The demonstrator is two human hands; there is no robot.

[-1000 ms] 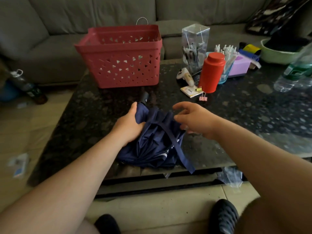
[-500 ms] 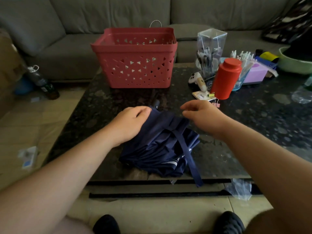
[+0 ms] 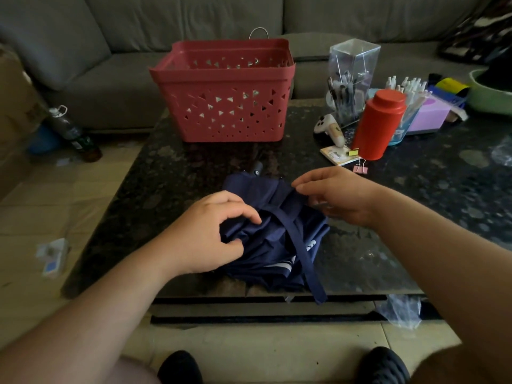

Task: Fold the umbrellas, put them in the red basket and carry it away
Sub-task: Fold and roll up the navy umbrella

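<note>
Umbrella (image 3: 266,239): navy, crumpled on the table (image 3: 166,176).
Left hand (image 3: 205,234): my fingers pinch its cloth.
Right hand (image 3: 335,195): I pinch its top edge.
Basket (image 3: 224,95): red, behind.

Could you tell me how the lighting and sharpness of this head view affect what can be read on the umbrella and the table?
Head view: dim, daylight glare on the dark table at right; the navy umbrella shows folds but little detail; left hand and right hand are sharp; wide-angle bending warps the edges, where the near forearms look soft; the red basket is clear.
</note>
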